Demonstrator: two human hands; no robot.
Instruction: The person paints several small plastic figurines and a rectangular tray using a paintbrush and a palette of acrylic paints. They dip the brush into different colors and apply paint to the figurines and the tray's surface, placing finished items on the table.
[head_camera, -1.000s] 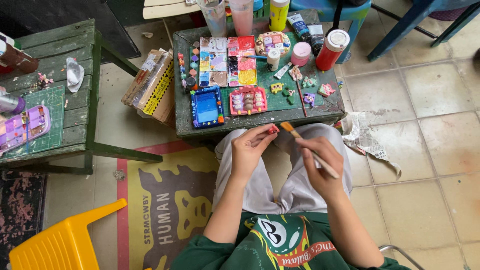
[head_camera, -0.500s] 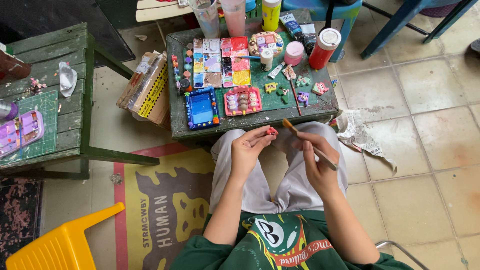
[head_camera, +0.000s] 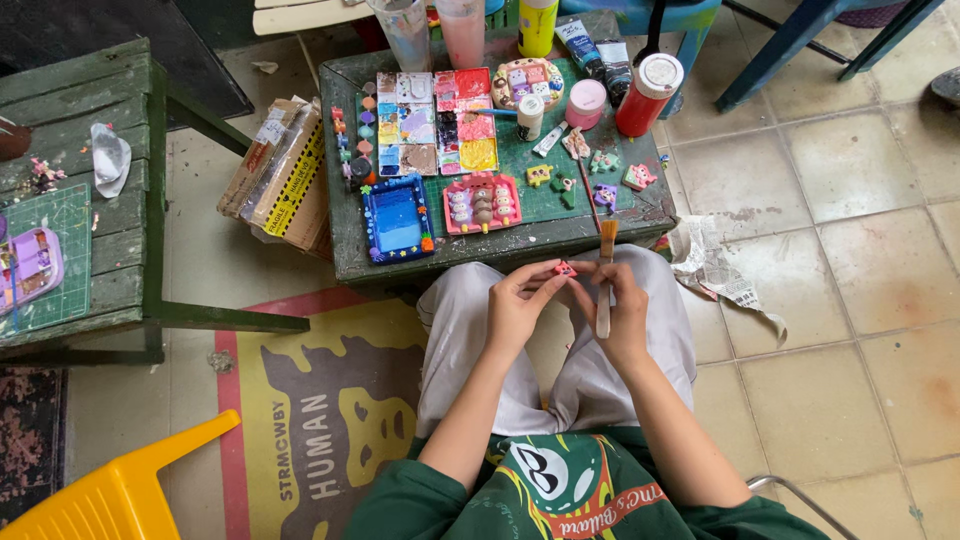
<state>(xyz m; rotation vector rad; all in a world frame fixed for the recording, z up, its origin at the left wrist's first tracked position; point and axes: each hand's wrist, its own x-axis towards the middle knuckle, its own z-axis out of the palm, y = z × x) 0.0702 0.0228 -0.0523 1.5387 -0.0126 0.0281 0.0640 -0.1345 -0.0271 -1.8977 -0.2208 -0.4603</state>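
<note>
Figurine pinched in left hand grip; right hand grips upright paintbrush.

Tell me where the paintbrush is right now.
In the head view, the paintbrush stands upright in the right hand, just right of the small red piece pinched by the left hand.

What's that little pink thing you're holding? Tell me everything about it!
The little pink piece is a tiny, lumpy figure, pinkish red, maybe clay or resin. The left hand pinches it at the fingertips, and the right hand, which also holds a paintbrush, touches it from the other side. It sits above the lap, just before the green table's edge. Finer details are too small to tell.
</note>
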